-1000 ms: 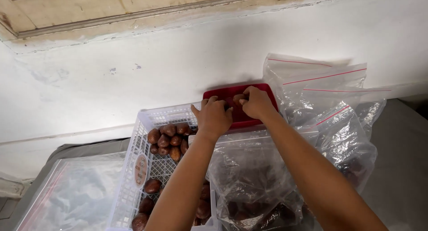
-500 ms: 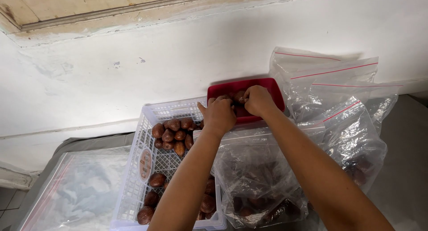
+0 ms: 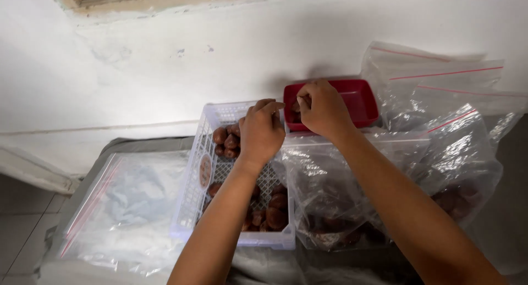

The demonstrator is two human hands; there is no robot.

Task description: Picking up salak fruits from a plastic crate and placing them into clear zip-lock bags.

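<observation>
Wall (image 3: 165, 70): white, scuffed plaster, rising behind the basket.
Worktop (image 3: 99, 147): grey, carrying the basket and everything round it.
Empty bags (image 3: 126, 208): clear zip bags with red seal lines, lying flat, touching the basket's left side.
Filled bags (image 3: 462, 169): clear zip bags, some holding dark fruit, heaped to the right of the basket.
Basket (image 3: 192, 197): white slatted plastic, holding brown, glossy fruits (image 3: 226, 142) at both its ends.
Red tray (image 3: 360, 101): small, rectangular, just beyond the basket's far right corner.
Right hand (image 3: 324, 109): over the tray's left end, grip pinching a small brown fruit (image 3: 296, 106).
Left hand (image 3: 263, 132): above the basket's far end, fingers curled down; whether the grip holds anything, I cannot tell.
</observation>
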